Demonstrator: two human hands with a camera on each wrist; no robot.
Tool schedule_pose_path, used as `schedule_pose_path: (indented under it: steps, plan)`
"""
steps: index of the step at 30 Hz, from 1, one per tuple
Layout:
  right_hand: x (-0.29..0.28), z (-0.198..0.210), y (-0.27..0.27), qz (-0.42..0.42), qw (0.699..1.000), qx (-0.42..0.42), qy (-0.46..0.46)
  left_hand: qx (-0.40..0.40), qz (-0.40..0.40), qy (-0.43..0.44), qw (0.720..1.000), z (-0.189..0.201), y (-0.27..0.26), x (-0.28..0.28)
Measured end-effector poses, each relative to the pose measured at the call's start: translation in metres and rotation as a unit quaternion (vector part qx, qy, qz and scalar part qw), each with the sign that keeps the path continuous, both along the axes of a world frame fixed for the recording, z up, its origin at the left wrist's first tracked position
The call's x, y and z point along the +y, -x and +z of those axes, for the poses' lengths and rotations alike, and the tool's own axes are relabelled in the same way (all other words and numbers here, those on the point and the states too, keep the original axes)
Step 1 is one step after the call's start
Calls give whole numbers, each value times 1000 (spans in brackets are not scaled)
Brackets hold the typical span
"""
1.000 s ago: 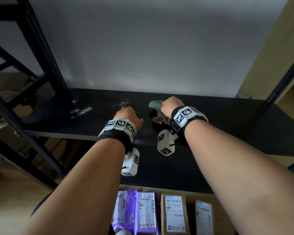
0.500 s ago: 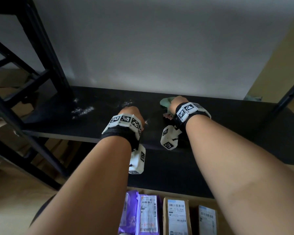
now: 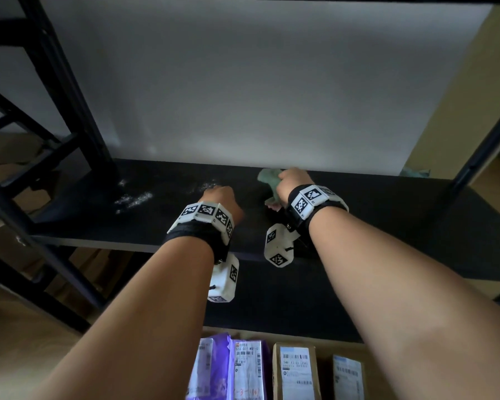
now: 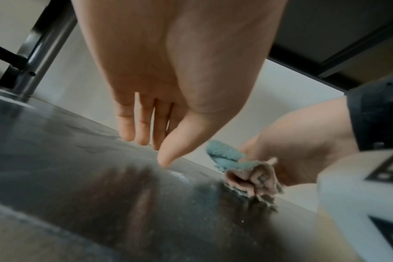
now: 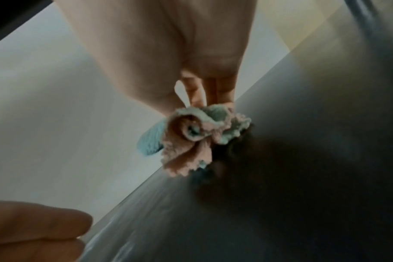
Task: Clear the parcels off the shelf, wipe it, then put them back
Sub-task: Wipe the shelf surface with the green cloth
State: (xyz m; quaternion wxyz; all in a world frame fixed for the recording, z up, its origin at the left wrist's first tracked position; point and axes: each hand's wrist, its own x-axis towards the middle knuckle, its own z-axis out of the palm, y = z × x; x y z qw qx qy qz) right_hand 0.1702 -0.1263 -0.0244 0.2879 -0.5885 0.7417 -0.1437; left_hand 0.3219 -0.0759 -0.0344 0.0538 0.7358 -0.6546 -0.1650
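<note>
The black shelf [image 3: 387, 215] is bare of parcels and carries white dust patches [image 3: 133, 199] at its left. My right hand [image 3: 292, 181] grips a bunched green and pink cloth [image 3: 267, 180] against the shelf near the back wall. The right wrist view shows this cloth [image 5: 198, 134] crumpled under my fingers [image 5: 199, 92]. My left hand [image 3: 218, 196] hovers over the shelf just left of the cloth, its fingers [image 4: 132, 129] straight, pointing down at the surface and holding nothing. Several parcels [image 3: 248, 370] lie in a row on the floor below the shelf.
Black upright posts stand at the left [image 3: 70, 90] and right [image 3: 485, 145] of the rack. A lower black shelf [image 3: 300, 307] juts out under my wrists. A white wall [image 3: 257, 82] closes the back. Another green cloth [image 3: 414, 171] lies at the back right corner.
Both hands have edged towards the back of the shelf. The right hand carried the cloth a little further back and right; the left hand came close to the middle dust patch.
</note>
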Motion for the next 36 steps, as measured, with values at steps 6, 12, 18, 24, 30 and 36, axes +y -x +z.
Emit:
schedule_pose_path:
  steps: [6,12,18,24,30,36]
  plan:
    - [-22,-13,32,-58,995,82,-26,-10,-29,-32,999,-2,9,-15]
    - [-41,-11,7,-28,996,62,-65,-33,-41,-51,997,-4,6,-29]
    - [-39,-21,-13,57,998,-16,-26,-43,-49,-27,998,-14,1,-34]
    - [-25,-14,-15,53,997,-51,17,-71,-46,-49,995,-13,5,-27]
    - [-45,-12,15,-50,992,113,18,-86,-51,-57,993,-10,5,-31]
    - [-62,-9,4,93,958,270,-14,-82,-78,-55,992,-7,2,-36]
